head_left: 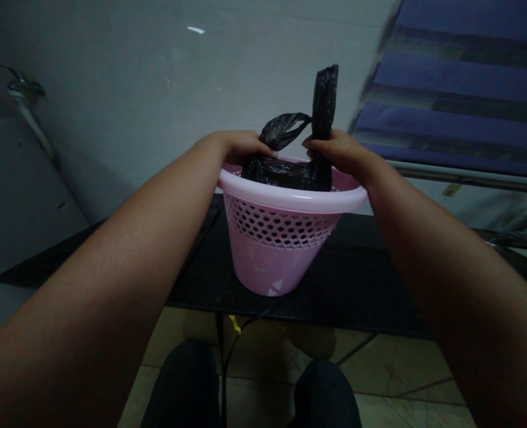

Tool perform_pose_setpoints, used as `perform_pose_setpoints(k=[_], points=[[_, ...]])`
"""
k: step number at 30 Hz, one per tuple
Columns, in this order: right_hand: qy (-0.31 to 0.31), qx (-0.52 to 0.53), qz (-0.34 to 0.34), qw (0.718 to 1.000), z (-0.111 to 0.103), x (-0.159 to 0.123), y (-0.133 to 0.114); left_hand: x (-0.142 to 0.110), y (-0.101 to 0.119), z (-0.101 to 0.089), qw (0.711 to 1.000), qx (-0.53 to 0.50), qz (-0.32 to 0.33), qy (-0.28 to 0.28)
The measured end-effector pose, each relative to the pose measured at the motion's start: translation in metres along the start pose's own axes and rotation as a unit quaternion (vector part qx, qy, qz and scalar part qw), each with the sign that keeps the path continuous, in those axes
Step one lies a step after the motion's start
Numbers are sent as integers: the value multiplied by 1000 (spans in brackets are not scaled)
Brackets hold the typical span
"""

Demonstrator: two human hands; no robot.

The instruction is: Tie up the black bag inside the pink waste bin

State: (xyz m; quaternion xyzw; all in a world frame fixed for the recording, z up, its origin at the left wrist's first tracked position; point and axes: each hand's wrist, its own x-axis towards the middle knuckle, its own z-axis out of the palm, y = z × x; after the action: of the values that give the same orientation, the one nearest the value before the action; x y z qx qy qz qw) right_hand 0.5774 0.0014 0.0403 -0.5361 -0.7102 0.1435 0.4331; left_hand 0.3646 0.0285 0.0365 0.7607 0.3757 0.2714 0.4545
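Bag, one: black thin plastic (285,173), crumpled, seated in the mouth of the basket; one loop arches at its left, one gathered strip stands upright at its right, rising well above the rim.
Basket, one: pink plastic (270,252), round, a band of holes below a broad rim, small pale label low on the front; upright on the bench.
Bench, one: black top (356,279), basket near its front edge.
Hand, left (249,145): closed on the bag's left side, thumb on top, other fingers mostly hidden.
Hand, right (332,148): closed round the base of the upright strip, thumb toward the middle.
Cord, one: black (226,380), hanging before the bench, with a yellow tag (234,324) near its upper end.
Surroundings: pale wall (133,71) behind; blue-purple and grey striped blind (459,89), upper right.
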Motion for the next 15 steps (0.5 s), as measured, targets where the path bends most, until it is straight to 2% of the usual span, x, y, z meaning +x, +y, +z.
perform_pose_setpoints(k=[6, 15], points=[[-12, -33, -17, 999, -2, 0, 2, -5, 3, 1, 999, 17, -18, -21], [-7, -44, 15, 999, -4, 9, 14, 0, 1, 0, 999, 19, 1, 47]])
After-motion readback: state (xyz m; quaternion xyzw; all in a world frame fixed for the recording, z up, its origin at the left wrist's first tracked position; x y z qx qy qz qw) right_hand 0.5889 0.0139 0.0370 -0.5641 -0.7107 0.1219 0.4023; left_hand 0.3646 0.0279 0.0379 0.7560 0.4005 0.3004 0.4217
